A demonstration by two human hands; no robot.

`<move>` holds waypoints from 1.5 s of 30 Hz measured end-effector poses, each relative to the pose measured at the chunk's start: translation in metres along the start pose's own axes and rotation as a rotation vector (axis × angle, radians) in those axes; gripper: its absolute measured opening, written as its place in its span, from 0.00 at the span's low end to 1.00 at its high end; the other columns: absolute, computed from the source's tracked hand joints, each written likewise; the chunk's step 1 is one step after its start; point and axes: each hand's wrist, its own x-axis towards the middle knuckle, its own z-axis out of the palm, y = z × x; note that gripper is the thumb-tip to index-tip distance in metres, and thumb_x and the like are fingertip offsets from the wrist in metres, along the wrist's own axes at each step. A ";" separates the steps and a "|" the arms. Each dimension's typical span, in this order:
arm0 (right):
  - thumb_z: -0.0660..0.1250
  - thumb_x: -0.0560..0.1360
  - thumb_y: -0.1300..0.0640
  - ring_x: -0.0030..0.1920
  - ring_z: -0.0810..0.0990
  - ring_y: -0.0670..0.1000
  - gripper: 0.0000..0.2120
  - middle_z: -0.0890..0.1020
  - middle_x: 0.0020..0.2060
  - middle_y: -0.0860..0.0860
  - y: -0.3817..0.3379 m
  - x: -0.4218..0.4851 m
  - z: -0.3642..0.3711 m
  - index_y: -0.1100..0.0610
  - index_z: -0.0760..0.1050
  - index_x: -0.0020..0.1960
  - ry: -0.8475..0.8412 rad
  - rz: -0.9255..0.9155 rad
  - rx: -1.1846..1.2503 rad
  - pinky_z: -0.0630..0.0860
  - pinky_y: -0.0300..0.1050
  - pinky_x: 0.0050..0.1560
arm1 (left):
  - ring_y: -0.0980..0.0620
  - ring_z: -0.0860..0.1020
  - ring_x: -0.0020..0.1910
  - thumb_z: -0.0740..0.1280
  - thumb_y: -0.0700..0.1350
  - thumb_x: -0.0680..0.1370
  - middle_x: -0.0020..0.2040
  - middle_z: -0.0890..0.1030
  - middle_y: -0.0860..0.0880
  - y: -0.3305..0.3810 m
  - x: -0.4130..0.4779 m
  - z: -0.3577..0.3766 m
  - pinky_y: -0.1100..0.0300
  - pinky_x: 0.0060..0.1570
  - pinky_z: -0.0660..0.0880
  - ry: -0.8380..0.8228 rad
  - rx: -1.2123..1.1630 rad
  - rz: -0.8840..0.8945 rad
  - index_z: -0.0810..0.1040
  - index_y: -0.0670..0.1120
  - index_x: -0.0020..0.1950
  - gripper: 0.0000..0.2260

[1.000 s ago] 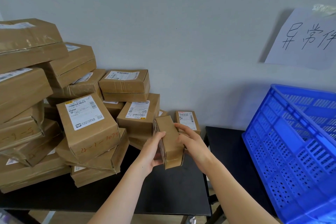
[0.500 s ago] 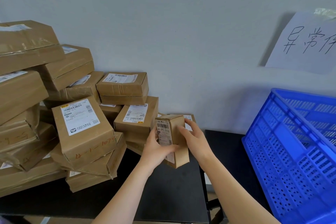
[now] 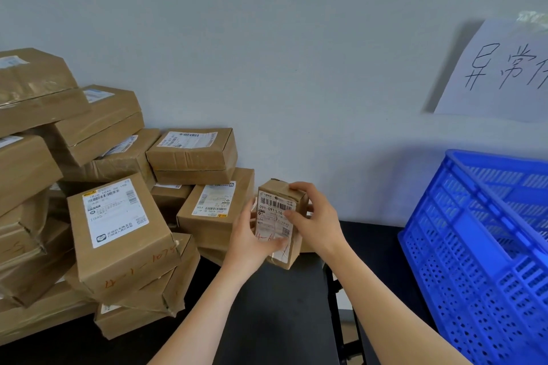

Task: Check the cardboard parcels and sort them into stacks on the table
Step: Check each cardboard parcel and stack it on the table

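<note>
A small cardboard parcel [image 3: 275, 218] is held upright above the black table [image 3: 275, 314], its white shipping label with barcode and red handwriting facing me. My left hand [image 3: 252, 241] grips its lower left side, thumb across the label. My right hand [image 3: 314, 218] grips its upper right edge, fingers over the top. A pile of brown parcels [image 3: 118, 234] covers the table's left half, several with labels up. Behind the held parcel, another small parcel is mostly hidden.
A blue perforated plastic crate [image 3: 480, 252] stands at the right on a second black table [image 3: 376, 246]. A narrow gap [image 3: 338, 305] separates the two tables. A handwritten paper sign [image 3: 501, 74] is taped to the grey wall.
Both hands have turned the small parcel from its plain side until its label faces me, and lifted it slightly. The pile and crate have not moved.
</note>
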 end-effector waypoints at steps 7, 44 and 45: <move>0.65 0.76 0.64 0.46 0.75 0.33 0.17 0.79 0.49 0.41 0.009 0.017 -0.004 0.45 0.71 0.58 -0.004 0.045 0.106 0.72 0.25 0.38 | 0.60 0.72 0.56 0.78 0.44 0.67 0.58 0.74 0.60 0.004 0.024 -0.008 0.65 0.49 0.72 -0.151 -0.027 -0.165 0.66 0.55 0.70 0.36; 0.67 0.77 0.53 0.41 0.84 0.42 0.12 0.85 0.39 0.43 0.020 -0.050 -0.112 0.44 0.74 0.60 0.319 0.351 0.373 0.78 0.34 0.36 | 0.71 0.79 0.36 0.65 0.54 0.77 0.45 0.79 0.60 0.065 -0.002 0.113 0.75 0.27 0.71 -0.164 -0.344 -0.078 0.72 0.49 0.64 0.17; 0.67 0.77 0.53 0.42 0.84 0.43 0.13 0.85 0.40 0.44 0.018 -0.051 -0.119 0.45 0.75 0.60 0.330 0.339 0.372 0.79 0.36 0.37 | 0.71 0.78 0.36 0.65 0.53 0.77 0.44 0.79 0.61 0.071 -0.003 0.117 0.75 0.28 0.71 -0.169 -0.345 -0.057 0.72 0.49 0.64 0.17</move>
